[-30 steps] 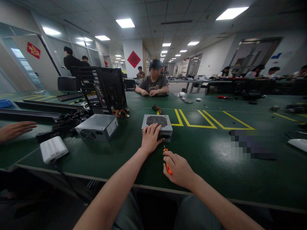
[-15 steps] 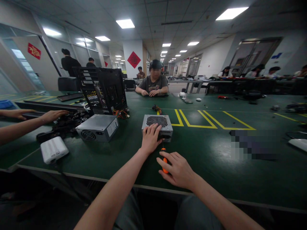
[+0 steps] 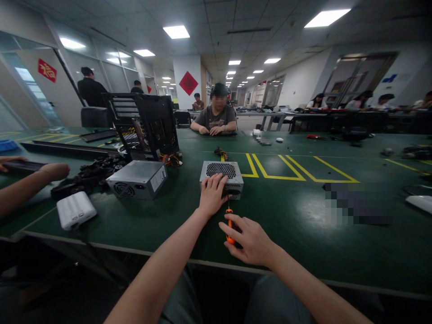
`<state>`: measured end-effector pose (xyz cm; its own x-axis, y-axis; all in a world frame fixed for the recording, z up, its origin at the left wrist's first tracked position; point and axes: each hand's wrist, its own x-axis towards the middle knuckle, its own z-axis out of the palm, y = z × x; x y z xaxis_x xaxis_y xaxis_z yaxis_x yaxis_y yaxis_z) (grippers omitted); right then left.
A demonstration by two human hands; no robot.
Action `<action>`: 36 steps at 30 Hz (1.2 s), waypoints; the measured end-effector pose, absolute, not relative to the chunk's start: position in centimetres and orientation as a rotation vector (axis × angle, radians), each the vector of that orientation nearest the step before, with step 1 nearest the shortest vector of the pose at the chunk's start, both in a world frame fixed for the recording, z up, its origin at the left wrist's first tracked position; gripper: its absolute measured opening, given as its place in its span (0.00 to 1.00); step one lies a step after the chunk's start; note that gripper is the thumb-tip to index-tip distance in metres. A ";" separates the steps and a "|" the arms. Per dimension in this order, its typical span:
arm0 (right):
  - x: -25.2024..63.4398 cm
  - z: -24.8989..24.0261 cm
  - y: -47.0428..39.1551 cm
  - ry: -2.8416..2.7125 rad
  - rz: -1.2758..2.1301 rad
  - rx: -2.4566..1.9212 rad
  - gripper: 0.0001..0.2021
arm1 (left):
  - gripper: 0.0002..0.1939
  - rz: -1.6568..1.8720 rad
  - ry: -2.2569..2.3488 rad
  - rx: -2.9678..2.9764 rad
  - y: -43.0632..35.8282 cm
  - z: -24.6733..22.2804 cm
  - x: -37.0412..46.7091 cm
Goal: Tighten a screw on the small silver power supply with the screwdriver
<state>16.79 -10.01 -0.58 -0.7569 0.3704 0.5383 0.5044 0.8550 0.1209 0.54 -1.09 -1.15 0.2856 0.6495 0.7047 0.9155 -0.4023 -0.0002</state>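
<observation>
A grey metal power supply with a honeycomb grille and a bundle of wires behind it stands on the green table. My left hand lies on its top and front, fingers spread. In front of the unit, my right hand has its fingers around the orange and black handle of a screwdriver. The screwdriver's shaft points away from me, its tip at the unit's near face beside my left fingertips; the exact contact point is too small to tell.
Left of me are a second power supply, a white power bank, black cables and an open computer case. A neighbour's hands hold a dark part at far left. Another person sits opposite.
My right hand and the screwdriver handle have shifted very slightly left; my left hand stays put. The neighbour's hands have moved left, off the cables, and now hold a dark part.
</observation>
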 end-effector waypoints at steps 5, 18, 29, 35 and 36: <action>16.7 -0.7 -9.9 -2.487 -0.380 -0.577 0.18 | 0.29 -0.911 -1.406 -2.154 -1.0 -1.2 0.6; 16.8 -0.7 -10.1 -2.526 -0.212 -0.600 0.18 | 0.29 -0.890 -1.423 -2.168 -1.1 -1.0 0.6; 16.7 -1.0 -9.9 -2.466 -0.308 -0.563 0.18 | 0.28 -0.891 -1.406 -2.165 -1.1 -1.1 0.5; 16.6 -1.4 -9.7 -2.435 -0.289 -0.608 0.19 | 0.30 -0.908 -1.404 -2.151 -1.1 -1.2 0.5; 16.5 -1.3 -9.7 -2.435 -0.309 -0.606 0.19 | 0.30 -0.907 -1.405 -2.148 -1.1 -1.2 0.6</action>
